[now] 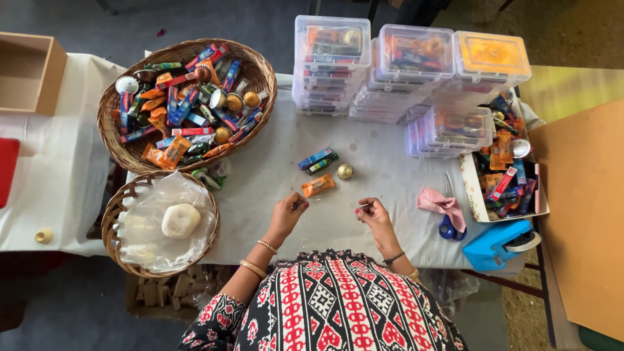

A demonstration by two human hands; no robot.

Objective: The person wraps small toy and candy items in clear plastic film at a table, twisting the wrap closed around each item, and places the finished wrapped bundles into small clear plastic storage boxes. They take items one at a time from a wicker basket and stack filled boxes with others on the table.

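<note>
Both hands rest on the white tablecloth (pixel 273 175) with the fingers curled in and the fingertips pinched together; whether anything small sits between them cannot be told. Left hand (pixel 290 209) lies just below an orange snack packet (pixel 318 185), close to it but not touching. Right hand (pixel 370 212) sits a little apart from the left, with bare cloth between them.

Beyond the orange packet lie a blue wrapped bar (pixel 314 158) and a dark green wrapped bar (pixel 323 164), side by side and both slanted, with a small gold foil ball (pixel 344 171) just to their right. To the right of the right hand lies a crumpled pink cloth (pixel 441 205), partly over blue-handled scissors (pixel 447 227), and near the table corner sits a blue tape dispenser (pixel 497 244).

On the left, a small wicker basket (pixel 117 214) holds clear plastic bags and a pale round lump (pixel 180 220). Behind it, a large wicker basket (pixel 257 71) is heaped with mixed wrapped sweets and foil balls. At the far edge stand stacks of clear lidded plastic boxes (pixel 331 42), filled with the same assortment. On the right, a shallow white tray (pixel 469 188) holds more sweets. An open cardboard box (pixel 29 71) sits at the far left.
</note>
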